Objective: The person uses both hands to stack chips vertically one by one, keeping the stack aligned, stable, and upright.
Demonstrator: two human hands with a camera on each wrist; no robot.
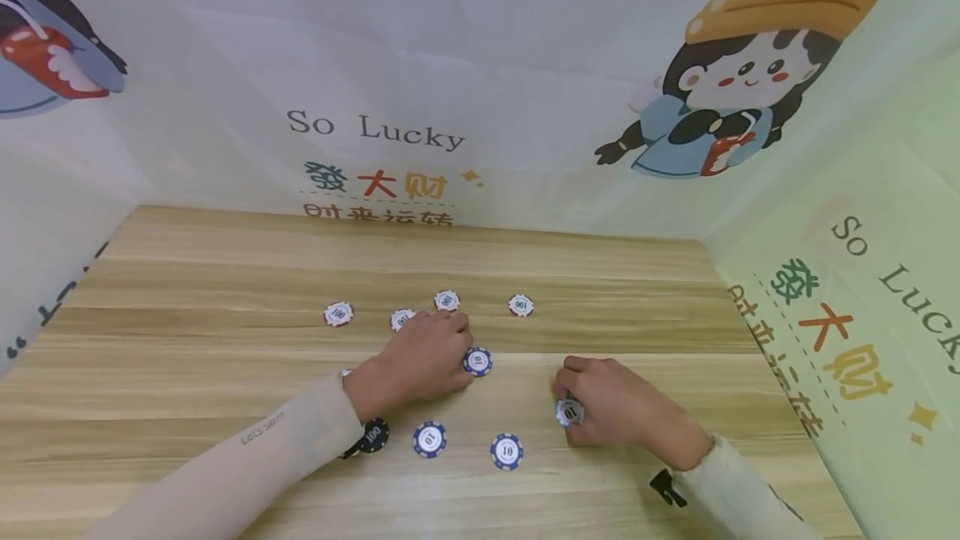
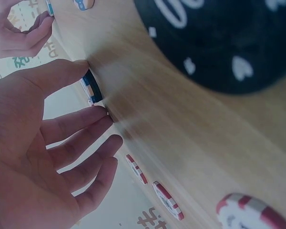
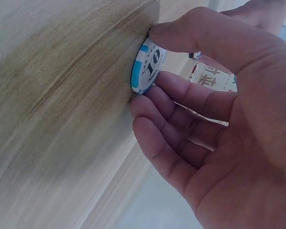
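Observation:
My left hand (image 1: 427, 352) reaches to the middle of the table, its thumb and index finger pinching the edges of a dark blue poker chip (image 1: 477, 362) marked 10. In the left wrist view that same chip (image 2: 91, 87) lies flat between thumb and fingertips. To the right, my right hand (image 1: 611, 402) holds a light blue and white 10 chip (image 1: 570, 412) between thumb and fingers. The right wrist view shows this chip (image 3: 148, 67) close to the wood, thumb on one edge. Two more blue 10 chips, one left (image 1: 430, 439) and one right (image 1: 507, 452), lie nearer me.
Red-edged 100 chips lie farther back: one at left (image 1: 338, 313), another (image 1: 447, 300) beyond my left hand, one at right (image 1: 521, 305). A black 100 chip (image 1: 374, 435) sits beside my left sleeve. Printed cloth walls (image 1: 525, 165) border the wooden table (image 1: 225, 273).

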